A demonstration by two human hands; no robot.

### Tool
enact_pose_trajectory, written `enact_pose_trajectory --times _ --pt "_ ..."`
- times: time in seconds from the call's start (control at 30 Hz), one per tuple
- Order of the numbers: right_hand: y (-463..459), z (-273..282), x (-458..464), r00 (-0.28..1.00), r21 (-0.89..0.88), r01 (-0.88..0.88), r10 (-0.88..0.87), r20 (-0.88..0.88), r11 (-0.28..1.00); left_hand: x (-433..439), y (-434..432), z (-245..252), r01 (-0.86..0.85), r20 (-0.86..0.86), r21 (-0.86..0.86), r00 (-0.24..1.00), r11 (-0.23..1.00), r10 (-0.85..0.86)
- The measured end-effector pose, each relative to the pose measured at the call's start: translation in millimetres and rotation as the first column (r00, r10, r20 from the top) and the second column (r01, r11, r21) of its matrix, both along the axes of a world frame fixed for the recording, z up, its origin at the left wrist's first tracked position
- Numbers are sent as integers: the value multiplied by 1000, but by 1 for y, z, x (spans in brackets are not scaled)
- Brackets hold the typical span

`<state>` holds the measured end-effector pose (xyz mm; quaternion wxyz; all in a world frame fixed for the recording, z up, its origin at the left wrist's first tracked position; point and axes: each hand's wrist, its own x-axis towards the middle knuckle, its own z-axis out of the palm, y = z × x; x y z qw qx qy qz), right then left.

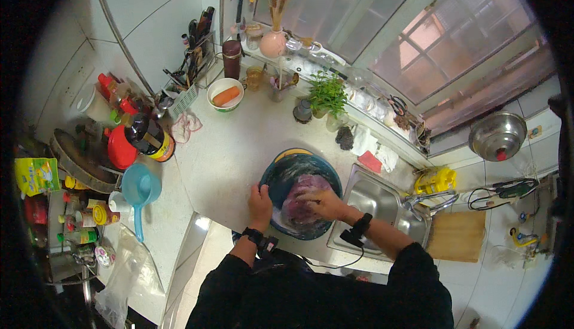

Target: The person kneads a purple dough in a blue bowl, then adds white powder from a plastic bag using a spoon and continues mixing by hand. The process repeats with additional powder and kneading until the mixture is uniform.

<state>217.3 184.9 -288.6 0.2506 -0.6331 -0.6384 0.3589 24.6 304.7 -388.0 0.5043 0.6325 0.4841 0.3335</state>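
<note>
On the countertop before me stands a dark teal basin [334,167], its inner wall streaked with white powder. A purple, dough-like mass [298,212] lies in it, dusted pale in places. My left hand [260,205] grips the basin's left rim, the thumb on top. My right hand [322,202] is down inside the basin with its curled fingers pressed into the purple mass, covering part of it. Purple residue marks the fingers. A yellow-orange piece [293,152] shows at the basin's far edge; what it is I cannot tell.
A steel sink [374,190] adjoins the basin on the right. Behind stand a bowl [225,84] holding an orange carrot-like piece and a leafy plant [327,93]. Leftward are a blue ladle [141,185], a dark sauce bottle [150,136] and a plastic bag of white powder [139,266].
</note>
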Motion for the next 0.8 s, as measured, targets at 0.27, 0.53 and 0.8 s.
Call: enact_pose_trajectory --times 0.27,0.53,0.8 --pt "98 -29 -46 879 -390 -50 226 419 919 1 3 -6 25 -52 -19 998 1000 -26" --pt "4 3 -10 722 -160 -517 529 446 841 -3 4 -4 41 -54 15 998 999 -40" --pt "-11 2 -14 942 58 -205 181 281 977 -5 7 -7 102 -31 -3 994 995 -102"
